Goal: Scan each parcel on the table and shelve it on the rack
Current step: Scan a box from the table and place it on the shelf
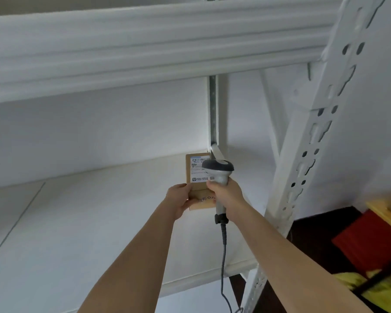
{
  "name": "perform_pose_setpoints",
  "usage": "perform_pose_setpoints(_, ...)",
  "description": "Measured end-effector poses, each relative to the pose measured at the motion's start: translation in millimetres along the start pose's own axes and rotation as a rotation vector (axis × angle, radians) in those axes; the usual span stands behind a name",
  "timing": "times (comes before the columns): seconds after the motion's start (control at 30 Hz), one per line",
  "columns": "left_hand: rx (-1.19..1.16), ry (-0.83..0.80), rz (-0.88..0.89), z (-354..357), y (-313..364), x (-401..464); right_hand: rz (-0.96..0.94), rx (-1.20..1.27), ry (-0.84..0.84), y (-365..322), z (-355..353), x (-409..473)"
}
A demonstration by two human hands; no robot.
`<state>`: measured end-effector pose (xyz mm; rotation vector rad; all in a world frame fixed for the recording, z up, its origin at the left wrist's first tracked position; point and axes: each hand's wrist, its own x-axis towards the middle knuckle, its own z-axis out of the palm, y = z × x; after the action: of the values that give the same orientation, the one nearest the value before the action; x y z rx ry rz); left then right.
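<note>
Over shelf (99,199), parcel (198,177) gripped by left hand (178,199) fingers

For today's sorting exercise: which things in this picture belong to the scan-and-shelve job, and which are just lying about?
Job: cardboard parcel, barcode scanner, white rack, left hand, right hand.

Lying about: red item, yellow object, wooden edge.

I count one parcel (198,177), a brown cardboard box carrying one white label (199,169). One scanner (218,171), with one grey cable (222,256) hanging from its grip. Two hands: one left hand (178,201), one right hand (226,195). On the white rack (158,46) I count two shelf levels and two perforated uprights. At lower right, one red object (368,240), too blurred for me to identify.
</note>
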<state>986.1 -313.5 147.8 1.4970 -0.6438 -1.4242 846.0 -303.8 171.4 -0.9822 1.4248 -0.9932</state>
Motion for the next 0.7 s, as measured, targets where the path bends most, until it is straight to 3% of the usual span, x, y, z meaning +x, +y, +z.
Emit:
perform_pose_setpoints(0.53,0.01,0.1,-0.039,25.1,34.7,72.2,-0.014,0.08,0.11,-15.7,4.7,25.0)
perform_pose_setpoints(0.7,-0.01,0.038,-0.016,29.9,41.1,88.5,-0.011,0.073,0.133,-16.4,-0.5,28.4)
